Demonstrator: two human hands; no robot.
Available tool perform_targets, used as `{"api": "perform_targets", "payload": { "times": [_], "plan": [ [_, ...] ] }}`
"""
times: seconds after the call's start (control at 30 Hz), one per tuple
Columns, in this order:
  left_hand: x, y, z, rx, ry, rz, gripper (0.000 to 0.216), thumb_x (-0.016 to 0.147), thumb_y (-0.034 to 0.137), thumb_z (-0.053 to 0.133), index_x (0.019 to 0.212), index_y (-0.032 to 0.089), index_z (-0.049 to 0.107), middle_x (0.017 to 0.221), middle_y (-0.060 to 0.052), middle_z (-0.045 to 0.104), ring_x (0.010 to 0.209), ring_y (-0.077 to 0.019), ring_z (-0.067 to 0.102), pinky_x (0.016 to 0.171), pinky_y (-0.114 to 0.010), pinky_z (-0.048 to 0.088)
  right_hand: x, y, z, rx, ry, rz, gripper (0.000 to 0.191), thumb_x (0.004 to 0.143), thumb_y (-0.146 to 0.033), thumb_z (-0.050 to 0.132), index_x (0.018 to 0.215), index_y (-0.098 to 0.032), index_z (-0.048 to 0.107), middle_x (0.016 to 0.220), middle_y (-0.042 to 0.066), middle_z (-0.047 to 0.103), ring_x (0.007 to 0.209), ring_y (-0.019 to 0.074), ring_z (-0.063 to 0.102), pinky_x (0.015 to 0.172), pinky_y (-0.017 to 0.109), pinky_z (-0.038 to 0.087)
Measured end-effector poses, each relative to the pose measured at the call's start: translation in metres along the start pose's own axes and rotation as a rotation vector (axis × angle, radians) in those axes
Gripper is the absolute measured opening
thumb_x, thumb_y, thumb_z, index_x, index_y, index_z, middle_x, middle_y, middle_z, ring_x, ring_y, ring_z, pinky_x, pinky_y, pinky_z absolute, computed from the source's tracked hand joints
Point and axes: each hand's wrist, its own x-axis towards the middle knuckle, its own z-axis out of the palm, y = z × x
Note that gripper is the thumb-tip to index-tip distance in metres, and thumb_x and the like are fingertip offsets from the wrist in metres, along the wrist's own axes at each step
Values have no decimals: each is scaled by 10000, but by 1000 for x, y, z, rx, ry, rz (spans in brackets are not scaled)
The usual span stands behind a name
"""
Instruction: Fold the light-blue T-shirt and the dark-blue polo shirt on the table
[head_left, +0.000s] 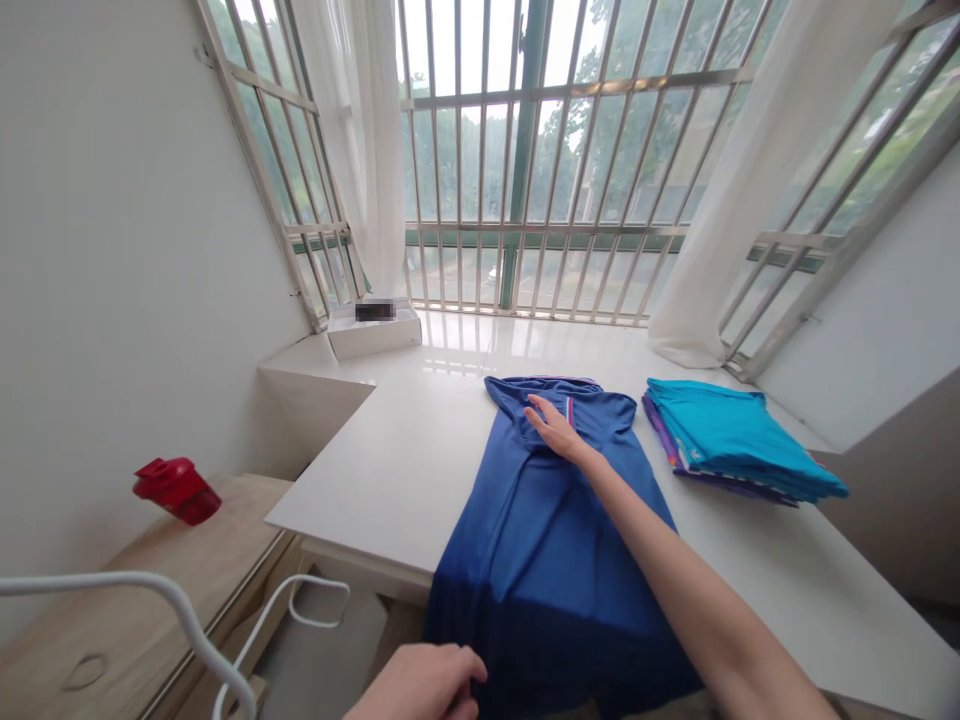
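Observation:
A dark blue shirt (555, 540) with a small striped trim lies lengthwise on the white table, its lower part hanging over the front edge. My right hand (553, 428) rests on the upper part of the shirt, fingers stretched out and palm down. Low in the view, my left hand (427, 680) is closed at the shirt's lower left edge, its fingers curled around the cloth. Part of that grip is cut off by the frame's bottom. To the right of the shirt sits a stack of folded clothes (739, 435), bright turquoise on top with purple beneath.
The white table (375, 490) adjoins a barred window with white curtains (382, 150). An open white box (375, 338) stands at the back left. A red-lidded bottle (178, 490) lies on a lower wooden surface (225, 535), near a white curved tube (172, 600).

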Motion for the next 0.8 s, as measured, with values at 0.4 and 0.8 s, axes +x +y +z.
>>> {"api": "perform_targets", "payload": {
  "times": [0.4,0.8],
  "plan": [
    [223,9,-111,426,385,170,443,976,329,497,1358,105,515,1464,-212,468,1362,-331,434,1133,-474,351,-88,27,-48,-405,47,94,599,960,-518,453,1443,-166,484,1535,178,417,1452,338,305,1173,513,251],
    [303,-53,-95,437,337,60,621,971,622,358,1502,302,397,1608,-75,314,1478,-333,244,1182,-548,165,-77,69,-34,-377,-140,251,814,920,-747,276,1557,-241,305,1638,100,236,1506,325,174,1206,504,145]
  ]
}}
